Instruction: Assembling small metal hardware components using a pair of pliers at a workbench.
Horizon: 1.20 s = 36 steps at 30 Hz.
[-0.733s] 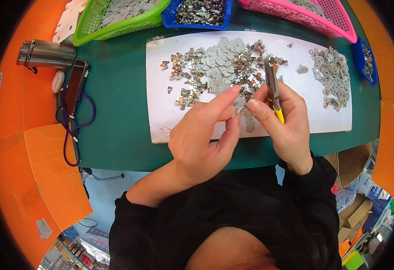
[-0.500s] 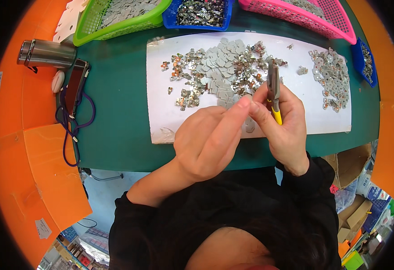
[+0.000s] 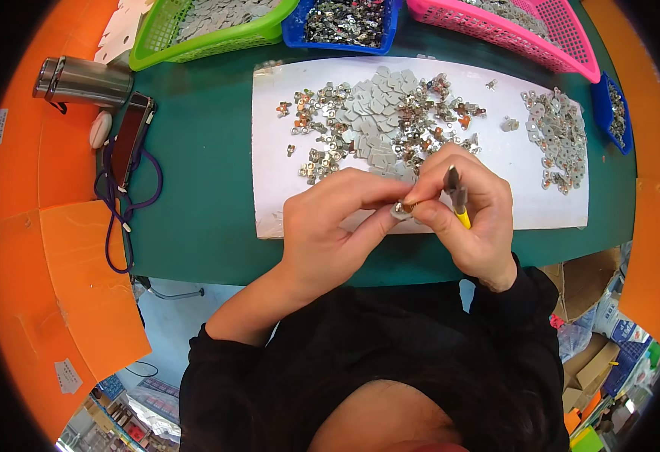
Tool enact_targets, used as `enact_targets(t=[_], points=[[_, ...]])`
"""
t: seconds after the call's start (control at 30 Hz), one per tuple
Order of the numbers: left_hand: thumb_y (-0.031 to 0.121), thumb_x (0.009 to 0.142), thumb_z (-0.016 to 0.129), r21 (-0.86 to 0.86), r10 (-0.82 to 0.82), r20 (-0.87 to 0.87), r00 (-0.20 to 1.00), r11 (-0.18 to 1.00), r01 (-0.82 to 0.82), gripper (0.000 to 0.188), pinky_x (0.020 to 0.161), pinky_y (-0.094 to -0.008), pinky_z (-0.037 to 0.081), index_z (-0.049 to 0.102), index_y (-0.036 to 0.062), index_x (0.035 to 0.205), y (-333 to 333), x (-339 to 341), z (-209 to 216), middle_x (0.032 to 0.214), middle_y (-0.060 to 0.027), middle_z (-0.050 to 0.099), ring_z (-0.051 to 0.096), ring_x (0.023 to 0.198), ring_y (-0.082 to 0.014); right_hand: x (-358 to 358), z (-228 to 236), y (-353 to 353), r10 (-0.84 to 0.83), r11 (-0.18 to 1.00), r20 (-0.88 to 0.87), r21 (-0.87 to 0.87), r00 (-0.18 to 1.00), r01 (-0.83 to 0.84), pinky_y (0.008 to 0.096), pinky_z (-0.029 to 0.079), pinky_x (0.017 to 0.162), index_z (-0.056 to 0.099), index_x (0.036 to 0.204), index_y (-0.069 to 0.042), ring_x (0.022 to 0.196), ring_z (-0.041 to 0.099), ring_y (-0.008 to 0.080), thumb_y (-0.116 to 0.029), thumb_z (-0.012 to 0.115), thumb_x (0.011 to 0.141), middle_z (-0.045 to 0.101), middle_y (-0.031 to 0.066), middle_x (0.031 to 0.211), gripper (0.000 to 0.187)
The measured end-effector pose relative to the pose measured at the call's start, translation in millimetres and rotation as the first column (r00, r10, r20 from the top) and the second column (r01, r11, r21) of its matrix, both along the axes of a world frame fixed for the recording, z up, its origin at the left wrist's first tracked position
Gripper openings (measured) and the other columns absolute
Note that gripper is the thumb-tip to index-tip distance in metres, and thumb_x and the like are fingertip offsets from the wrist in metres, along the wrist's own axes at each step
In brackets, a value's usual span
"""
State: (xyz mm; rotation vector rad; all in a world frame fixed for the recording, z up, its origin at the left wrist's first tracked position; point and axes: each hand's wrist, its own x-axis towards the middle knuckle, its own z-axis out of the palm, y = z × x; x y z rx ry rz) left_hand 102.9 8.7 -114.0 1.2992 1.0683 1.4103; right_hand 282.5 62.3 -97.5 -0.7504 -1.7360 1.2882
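My left hand (image 3: 333, 222) pinches a small grey metal plate with a shiny fitting (image 3: 401, 211) between thumb and forefinger. The thumb and forefinger of my right hand (image 3: 474, 207) close on the same piece from the other side. Tucked in that right hand is a pair of pliers (image 3: 458, 197) with dark jaws pointing away from me and a yellow handle, mostly covered by the fingers. Beyond the hands, flat grey plates (image 3: 379, 102) lie heaped on a white board (image 3: 496, 211), flanked by small shiny clip-like metal fittings (image 3: 322, 162). Assembled-looking pieces (image 3: 560, 139) form a pile at right.
A green basket (image 3: 209, 51), a blue bin (image 3: 341, 47) and a pink basket (image 3: 511, 49) line the far edge, all holding metal parts. Another blue bin (image 3: 620, 135) sits far right. On the left are a steel flask (image 3: 88, 81) and a phone (image 3: 128, 143) with a purple cord.
My left hand has turned and its fingers lowered, so the small metal plate now shows between both hands. The pliers have tipped and sunk deeper into my right hand. The view has shifted slightly.
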Motion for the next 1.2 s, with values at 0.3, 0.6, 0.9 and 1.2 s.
enact_targets(t=[0.3, 0.6, 0.9, 1.2], points=[[-0.01, 0.07, 0.071, 0.459, 0.222, -0.579, 0.784, 0.884, 0.089, 0.04, 0.064, -0.0327, 0.056, 0.068, -0.0045, 0.109, -0.5, -14.9, 2.3, 0.093, -0.0136, 0.068, 0.068, 0.077, -0.0265, 1.5, -2.4, 5.8, 0.004, 0.904, 0.176, 0.42, 0.984, -0.079, 0.0325, 0.044, 0.065, 0.07, 0.088, -0.005, 0.073, 0.055, 0.0234, 0.002, 0.07, 0.063, 0.06, 0.0065, 0.079, 0.026], [-0.005, 0.094, 0.057, 0.07, 0.003, -0.409, 0.912, 0.997, 0.029, 0.017, 0.072, -0.0284, 0.056, 0.064, -0.0092, 0.109, -8.4, -22.6, 10.1, 0.091, -0.0168, 0.068, 0.07, 0.08, -0.0201, 21.4, 14.6, 16.2, -0.254, 0.763, 0.421, 0.641, 0.871, -0.088, 0.036, 0.044, 0.068, 0.072, 0.095, -0.009, 0.075, 0.056, 0.0262, -0.003, 0.069, 0.057, 0.059, 0.0058, 0.08, 0.039], [-0.002, 0.097, 0.054, 0.15, 0.063, -0.45, 0.891, 0.989, 0.006, 0.018, 0.071, -0.0275, 0.055, 0.063, -0.0072, 0.112, -9.9, -13.6, 5.9, 0.09, -0.0148, 0.069, 0.069, 0.078, -0.019, 16.5, 14.3, 11.9, -0.309, 0.756, 0.478, 0.648, 0.822, -0.093, 0.0349, 0.042, 0.065, 0.072, 0.097, -0.01, 0.074, 0.056, 0.0247, -0.004, 0.075, 0.058, 0.061, 0.0046, 0.081, 0.039], [-0.006, 0.085, 0.066, 0.304, 0.18, -0.492, 0.852, 0.952, -0.025, 0.016, 0.058, -0.0289, 0.05, 0.066, -0.0014, 0.101, -4.7, -15.7, -1.3, 0.083, -0.0124, 0.067, 0.064, 0.067, -0.0246, 19.5, 12.3, 8.1, -0.263, 0.796, 0.543, 0.589, 0.797, -0.139, 0.0346, 0.044, 0.063, 0.072, 0.097, -0.011, 0.071, 0.057, 0.0234, -0.007, 0.078, 0.059, 0.061, 0.0041, 0.078, 0.038]])
